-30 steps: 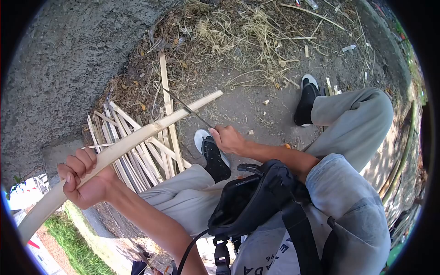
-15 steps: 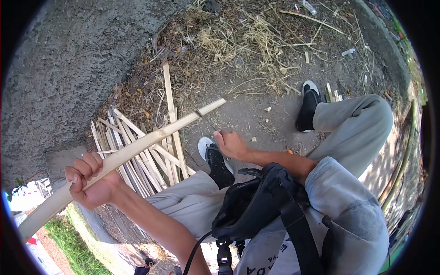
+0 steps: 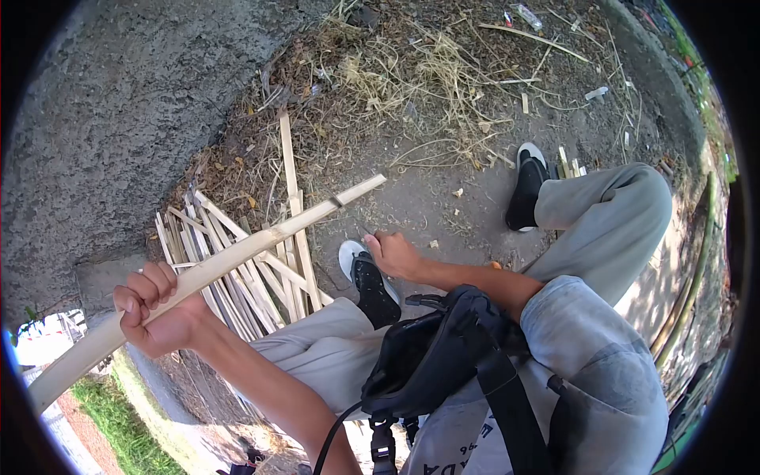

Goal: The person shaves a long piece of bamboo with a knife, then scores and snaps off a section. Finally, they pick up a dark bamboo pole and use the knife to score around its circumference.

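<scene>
A long pale strip of split bamboo (image 3: 237, 247) slants from the lower left up toward the middle of the view. My left hand (image 3: 158, 309) is wrapped round its lower part. Beyond that hand, the strip runs to the lower left edge. My right hand (image 3: 394, 255) is closed on a knife (image 3: 337, 201), whose thin dark blade crosses the strip close to its far end. The knife's handle is hidden within the fingers. Beneath the strip lies a pile of narrow bamboo slats (image 3: 236, 273), with one longer slat (image 3: 288, 154) pointing away from it.
A rough concrete block (image 3: 134, 103) rises at the left. Dry shavings (image 3: 443, 87) litter the ground beyond my feet. A black bag (image 3: 435, 348) hangs at my front. My sandalled feet stand either side of the right hand. Bamboo poles (image 3: 689, 277) lie at the far right.
The knife blade has slid slightly back along the strip toward my left hand, and my right hand has dropped a little. The whole view has shifted slightly.
</scene>
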The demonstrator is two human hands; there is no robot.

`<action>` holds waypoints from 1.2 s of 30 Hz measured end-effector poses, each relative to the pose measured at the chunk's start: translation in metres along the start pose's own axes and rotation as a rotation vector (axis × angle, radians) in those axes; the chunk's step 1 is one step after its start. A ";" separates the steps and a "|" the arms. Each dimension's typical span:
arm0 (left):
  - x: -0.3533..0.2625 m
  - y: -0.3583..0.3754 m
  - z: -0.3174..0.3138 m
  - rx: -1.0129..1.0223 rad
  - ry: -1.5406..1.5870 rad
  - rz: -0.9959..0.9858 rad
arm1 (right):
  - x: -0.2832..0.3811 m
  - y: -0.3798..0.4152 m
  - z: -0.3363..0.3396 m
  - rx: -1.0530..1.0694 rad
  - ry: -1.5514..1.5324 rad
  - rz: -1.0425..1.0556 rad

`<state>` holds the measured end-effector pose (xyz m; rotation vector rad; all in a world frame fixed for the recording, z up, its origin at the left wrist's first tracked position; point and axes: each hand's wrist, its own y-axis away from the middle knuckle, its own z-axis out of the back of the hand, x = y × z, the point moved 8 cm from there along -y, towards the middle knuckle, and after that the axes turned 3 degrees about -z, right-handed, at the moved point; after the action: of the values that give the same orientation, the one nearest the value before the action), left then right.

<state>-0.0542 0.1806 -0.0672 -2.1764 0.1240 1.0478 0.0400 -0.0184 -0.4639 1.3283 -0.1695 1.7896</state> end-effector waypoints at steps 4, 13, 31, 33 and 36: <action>-0.002 -0.001 0.006 0.047 0.013 -0.005 | -0.059 -0.022 0.005 0.070 -0.018 -0.229; 0.000 -0.004 0.002 0.008 0.026 -0.014 | 0.041 -0.003 0.015 0.058 -0.006 0.050; -0.007 0.014 -0.020 0.224 0.091 0.068 | -0.060 -0.047 0.052 0.072 0.284 -0.138; -0.007 0.015 -0.024 0.282 0.106 0.082 | -0.024 -0.032 0.048 0.109 0.257 -0.055; -0.006 0.018 -0.031 0.394 0.146 0.114 | -0.052 -0.035 0.035 0.006 0.195 -0.111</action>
<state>-0.0446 0.1465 -0.0593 -1.8982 0.4859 0.8410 0.0920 -0.0463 -0.5051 1.1372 0.0162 1.8137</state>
